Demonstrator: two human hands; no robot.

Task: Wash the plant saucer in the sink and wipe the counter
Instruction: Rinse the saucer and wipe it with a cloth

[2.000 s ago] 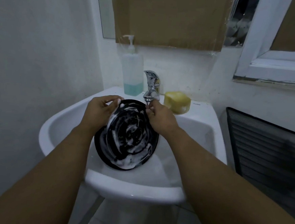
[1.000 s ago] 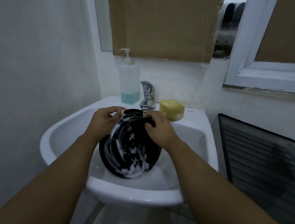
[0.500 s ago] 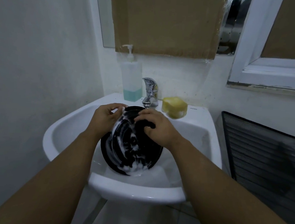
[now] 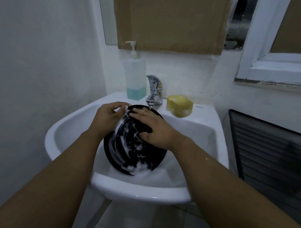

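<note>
- Black, probably plastic: the round, ridged plant saucer (image 4: 134,148) stands tilted on edge inside the white ceramic sink (image 4: 67,125). Its lower rim is down in the basin and its upper rim is just under the spout of the chrome lever tap (image 4: 154,89). White foam streaks the inner face and pools at the bottom.
- Left hand (image 4: 108,117): fingers curled round the saucer's upper-left rim, holding it up on edge.
- Right hand (image 4: 156,132): laid flat on the upper inner face, fingers nearly straight and close together. It presses on the surface and grasps nothing.
- Water (image 4: 150,108): a thin stream falls from the spout onto the upper rim, just beside the right fingertips.
- Handling (judged): the saucer looks light and stiff, and unlikely to break if knocked against the basin. The soap film should make it slippery. The raised rim is the place to take hold, with fingers hooked over the lip and a second hand at the opposite edge. The wet, flat face gives little purchase.
- Stage (judged): rubbing and rinsing are under way with much foam left to clear. The counter wipe is not yet begun.
- Nearby: a yellow foam sponge (image 4: 179,105) lies on the sink ledge right of the tap. A clear pump bottle (image 4: 135,76), with blue-green liquid low inside, stands to its left.
</note>
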